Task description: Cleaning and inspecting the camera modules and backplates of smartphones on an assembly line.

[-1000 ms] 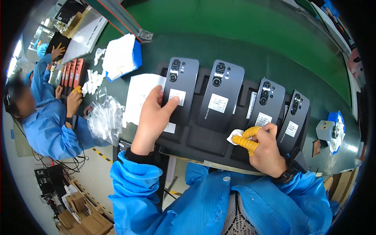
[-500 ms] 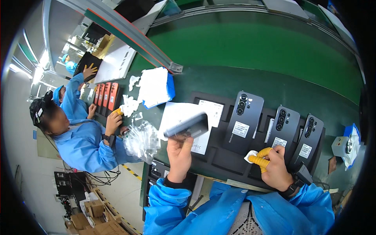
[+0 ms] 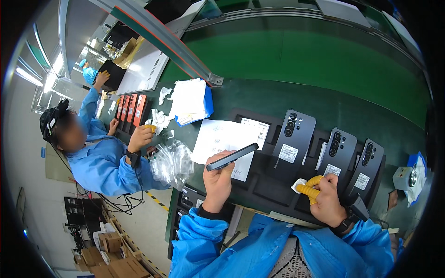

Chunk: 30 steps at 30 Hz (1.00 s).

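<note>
My left hand [image 3: 218, 185] grips a dark smartphone [image 3: 232, 156], held nearly edge-on above the paper sheet [image 3: 211, 139]. In my right hand [image 3: 323, 199], whose thumb and finger wear yellow finger cots, a small white wipe [image 3: 299, 186] is pinched. That hand hovers over the near edge of a black foam tray [image 3: 266, 190]. Three dark grey phones lie back side up in the tray: a left one [image 3: 301, 132], a middle one [image 3: 342, 143] and a right one [image 3: 367, 162]. Each bears a white label.
A stack of white wipes [image 3: 189, 99] in a blue pack stands beyond the sheet, with clear plastic bags [image 3: 171, 164] nearer. A co-worker [image 3: 99, 162] works at the left beside orange phones [image 3: 140, 110]. At the right sit a small dispenser [image 3: 402, 178] and a blue pack [image 3: 419, 173].
The phone in my left hand has turned from its broad face to its edge, and the hand has shifted slightly right. My right hand has barely moved.
</note>
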### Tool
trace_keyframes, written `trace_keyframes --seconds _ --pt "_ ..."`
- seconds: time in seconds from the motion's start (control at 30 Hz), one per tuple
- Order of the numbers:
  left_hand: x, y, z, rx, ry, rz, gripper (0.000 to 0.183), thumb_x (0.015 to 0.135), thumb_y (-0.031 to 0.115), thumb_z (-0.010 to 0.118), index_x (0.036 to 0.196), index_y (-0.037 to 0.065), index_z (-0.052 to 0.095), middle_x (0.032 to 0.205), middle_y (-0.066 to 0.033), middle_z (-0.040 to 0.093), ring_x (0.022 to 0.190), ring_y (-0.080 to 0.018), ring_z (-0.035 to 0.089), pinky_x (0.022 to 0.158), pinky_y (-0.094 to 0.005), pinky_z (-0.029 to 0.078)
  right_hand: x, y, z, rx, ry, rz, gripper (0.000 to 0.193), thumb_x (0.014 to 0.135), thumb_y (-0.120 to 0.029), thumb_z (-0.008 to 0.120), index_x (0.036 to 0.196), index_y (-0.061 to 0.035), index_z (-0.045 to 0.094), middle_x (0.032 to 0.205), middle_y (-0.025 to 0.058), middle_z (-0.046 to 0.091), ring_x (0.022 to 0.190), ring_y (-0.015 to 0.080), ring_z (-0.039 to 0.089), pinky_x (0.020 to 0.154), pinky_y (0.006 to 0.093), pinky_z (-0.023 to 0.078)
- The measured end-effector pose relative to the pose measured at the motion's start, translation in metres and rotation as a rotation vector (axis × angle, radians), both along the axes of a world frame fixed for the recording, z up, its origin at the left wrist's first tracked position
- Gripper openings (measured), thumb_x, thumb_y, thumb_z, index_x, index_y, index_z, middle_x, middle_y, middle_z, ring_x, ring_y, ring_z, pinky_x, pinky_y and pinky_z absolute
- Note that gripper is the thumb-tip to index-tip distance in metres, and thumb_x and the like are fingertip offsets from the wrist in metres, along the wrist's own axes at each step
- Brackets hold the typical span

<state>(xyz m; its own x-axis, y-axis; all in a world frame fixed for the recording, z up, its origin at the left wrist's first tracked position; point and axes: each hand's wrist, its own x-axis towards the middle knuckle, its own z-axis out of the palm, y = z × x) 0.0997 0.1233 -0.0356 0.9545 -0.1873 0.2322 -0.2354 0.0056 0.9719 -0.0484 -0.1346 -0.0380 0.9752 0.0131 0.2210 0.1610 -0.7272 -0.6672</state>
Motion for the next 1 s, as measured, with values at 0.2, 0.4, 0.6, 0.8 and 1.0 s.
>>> trace_keyframes --seconds 0.2,0.4,0.6,0.8,1.0 --pt "-0.005 -0.001 0.005 -0.004 0.034 0.022 0.022 0.091 0.000 0.063 0.112 0.001 0.056 0.113 -0.0105 0.063 0.105 -0.0154 0.058 0.093 -0.0293 0.044 0.000 -0.001 0.000 0.002 0.008 -0.013 0.040 0.066 0.008 0.060 0.098 -0.0088 0.076 0.092 0.0043 0.059 0.088 0.0243 0.047 0.085 0.0368 0.033" --pt "-0.008 -0.012 0.036 -0.576 0.476 -0.121 0.046 0.098 0.029 0.056 0.136 0.006 0.042 0.098 -0.0055 0.060 0.087 -0.0180 0.061 0.076 -0.0333 0.052 -0.001 0.003 0.000 0.008 0.028 -0.033 0.041 0.066 0.011 0.062 0.099 -0.0110 0.076 0.093 0.0049 0.060 0.089 0.0261 0.045 0.084 0.0344 0.035" --pt "-0.006 -0.003 0.033 -0.795 0.619 -0.295 0.047 0.097 0.022 0.056 0.139 0.008 0.040 0.088 -0.0055 0.057 0.076 -0.0168 0.057 0.064 -0.0303 0.048 -0.004 0.002 0.001 0.016 0.054 -0.042 0.042 0.065 0.012 0.061 0.099 -0.0104 0.076 0.094 0.0050 0.060 0.090 0.0274 0.045 0.084 0.0354 0.036" --pt "-0.004 0.001 0.030 -0.907 0.653 -0.363 0.046 0.097 0.017 0.056 0.139 0.006 0.039 0.087 -0.0058 0.055 0.077 -0.0174 0.056 0.065 -0.0310 0.049 0.000 0.003 0.004 0.007 0.071 -0.021 0.044 0.063 0.011 0.058 0.100 -0.0085 0.075 0.095 0.0067 0.058 0.093 0.0291 0.043 0.086 0.0361 0.037" --pt "-0.009 -0.004 0.038 -1.005 0.672 -0.394 0.038 0.098 0.014 0.053 0.133 0.003 0.043 0.086 -0.0056 0.053 0.078 -0.0174 0.055 0.069 -0.0304 0.050 -0.002 0.001 -0.003 0.013 0.101 -0.042 0.044 0.062 0.010 0.058 0.100 -0.0069 0.074 0.096 0.0091 0.056 0.095 0.0304 0.042 0.086 0.0369 0.037"
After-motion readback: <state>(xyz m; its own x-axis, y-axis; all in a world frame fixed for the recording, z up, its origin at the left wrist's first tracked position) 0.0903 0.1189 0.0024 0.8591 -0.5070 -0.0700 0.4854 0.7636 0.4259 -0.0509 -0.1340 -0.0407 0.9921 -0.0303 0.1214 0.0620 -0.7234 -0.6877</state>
